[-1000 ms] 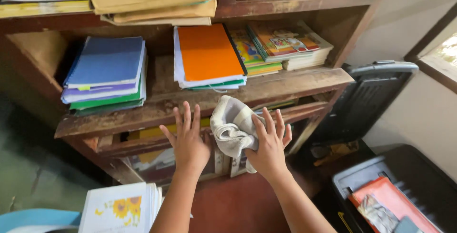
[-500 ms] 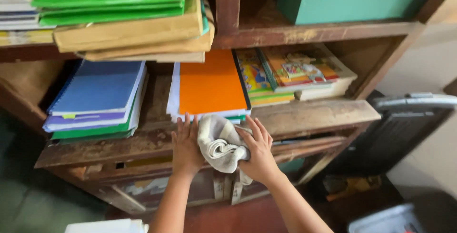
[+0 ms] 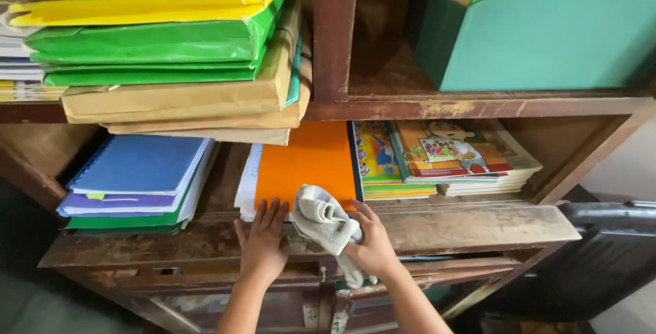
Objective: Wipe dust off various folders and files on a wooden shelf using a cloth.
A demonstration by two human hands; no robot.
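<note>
Hands [image 3: 263,245] press a cloth [image 3: 326,221] on the worn wooden shelf [image 3: 471,228].

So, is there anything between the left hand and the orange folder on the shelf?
Nothing visible stands between them. The left hand lies flat on the wooden shelf with its fingers already on the front edge of the orange folder. The grey cloth, held in the right hand, lies beside it, over the folder's right corner.
</note>
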